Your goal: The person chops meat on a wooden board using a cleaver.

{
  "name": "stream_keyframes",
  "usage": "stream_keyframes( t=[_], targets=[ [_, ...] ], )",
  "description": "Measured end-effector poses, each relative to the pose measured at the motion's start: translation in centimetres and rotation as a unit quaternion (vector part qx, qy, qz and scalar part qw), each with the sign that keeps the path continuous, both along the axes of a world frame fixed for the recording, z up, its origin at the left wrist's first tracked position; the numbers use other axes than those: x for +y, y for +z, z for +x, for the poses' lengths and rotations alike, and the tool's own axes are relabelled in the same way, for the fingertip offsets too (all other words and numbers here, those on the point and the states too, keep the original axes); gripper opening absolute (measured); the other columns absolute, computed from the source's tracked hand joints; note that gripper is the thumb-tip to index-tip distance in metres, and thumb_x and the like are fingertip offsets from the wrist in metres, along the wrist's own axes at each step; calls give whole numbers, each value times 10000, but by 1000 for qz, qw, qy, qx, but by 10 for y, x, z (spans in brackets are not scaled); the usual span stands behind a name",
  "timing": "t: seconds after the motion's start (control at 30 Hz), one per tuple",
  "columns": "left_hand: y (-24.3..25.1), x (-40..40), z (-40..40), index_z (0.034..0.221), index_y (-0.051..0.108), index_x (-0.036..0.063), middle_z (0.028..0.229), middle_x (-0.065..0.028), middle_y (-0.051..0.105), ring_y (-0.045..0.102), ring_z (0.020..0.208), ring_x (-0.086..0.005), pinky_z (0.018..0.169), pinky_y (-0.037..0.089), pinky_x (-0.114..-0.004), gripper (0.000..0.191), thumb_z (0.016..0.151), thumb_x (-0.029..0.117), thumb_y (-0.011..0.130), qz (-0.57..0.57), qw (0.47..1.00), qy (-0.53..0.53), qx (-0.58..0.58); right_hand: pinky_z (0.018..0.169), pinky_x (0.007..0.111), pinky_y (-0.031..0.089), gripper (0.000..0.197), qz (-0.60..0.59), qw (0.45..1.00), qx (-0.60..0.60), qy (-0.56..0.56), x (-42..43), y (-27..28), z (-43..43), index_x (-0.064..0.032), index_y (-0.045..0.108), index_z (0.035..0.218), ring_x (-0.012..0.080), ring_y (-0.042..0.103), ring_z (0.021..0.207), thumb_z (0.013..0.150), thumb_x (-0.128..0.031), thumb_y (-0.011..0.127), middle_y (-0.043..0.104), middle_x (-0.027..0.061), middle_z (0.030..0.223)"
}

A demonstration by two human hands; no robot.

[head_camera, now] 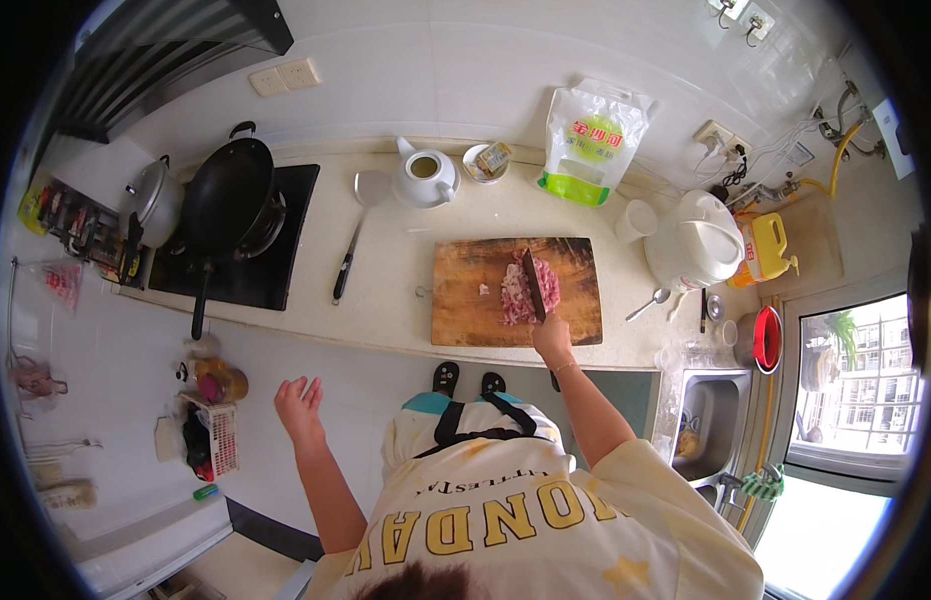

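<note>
My right hand (pixel 553 339) grips the handle of a kitchen knife (pixel 534 285). Its dark blade stands across a heap of chopped pink meat (pixel 516 294). Under the meat lies a scorched wooden cutting board (pixel 465 319), near the counter's front edge. One small scrap of meat (pixel 483 289) sits apart, left of the heap. My left hand (pixel 300 409) is raised away from the counter on the left, holding nothing, its fingers apart and slightly bent.
Left of the board lies a spatula (pixel 351 251); farther left a black wok (pixel 229 191) stands on the gas hob (pixel 289 247). Behind are a white teapot (pixel 424 187) and a flour bag (pixel 593 146). A rice cooker (pixel 694 240), spoon (pixel 649 305) and sink (pixel 713 420) are on the right.
</note>
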State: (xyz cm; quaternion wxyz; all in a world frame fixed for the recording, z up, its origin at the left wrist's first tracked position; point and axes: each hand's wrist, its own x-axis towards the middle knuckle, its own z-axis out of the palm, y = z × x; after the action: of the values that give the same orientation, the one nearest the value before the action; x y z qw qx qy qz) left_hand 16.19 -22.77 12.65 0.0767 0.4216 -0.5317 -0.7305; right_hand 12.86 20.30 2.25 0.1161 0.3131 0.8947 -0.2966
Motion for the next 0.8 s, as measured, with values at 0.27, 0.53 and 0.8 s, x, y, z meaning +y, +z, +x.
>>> stream_keyframes(
  t=[0.27,0.53,0.8],
  targets=[
    [-7,1,-8,1327,357,-45,1201,-200,497,601,999,-301,845,487,-354,564,844,145,578,-15,1000,-10,-4,628,513,476,228,-216,965,147,-13,12,31,29,-17,558,952,459,608,726,901,-238,567,624,271,765],
    [-15,9,-22,1266,470,-23,1191,-175,510,563,1055,-290,914,470,-384,502,863,222,641,60,995,-85,-10,501,515,427,196,43,954,292,-58,38,36,58,-30,513,905,471,570,636,958,-219,512,591,275,704],
    [-16,23,-43,1263,480,-10,1162,-160,512,570,1046,-293,908,469,-384,483,870,223,636,53,990,-129,-10,682,546,505,421,87,989,115,-38,21,3,37,19,609,861,470,626,742,949,-363,455,638,287,764]
  ],
)
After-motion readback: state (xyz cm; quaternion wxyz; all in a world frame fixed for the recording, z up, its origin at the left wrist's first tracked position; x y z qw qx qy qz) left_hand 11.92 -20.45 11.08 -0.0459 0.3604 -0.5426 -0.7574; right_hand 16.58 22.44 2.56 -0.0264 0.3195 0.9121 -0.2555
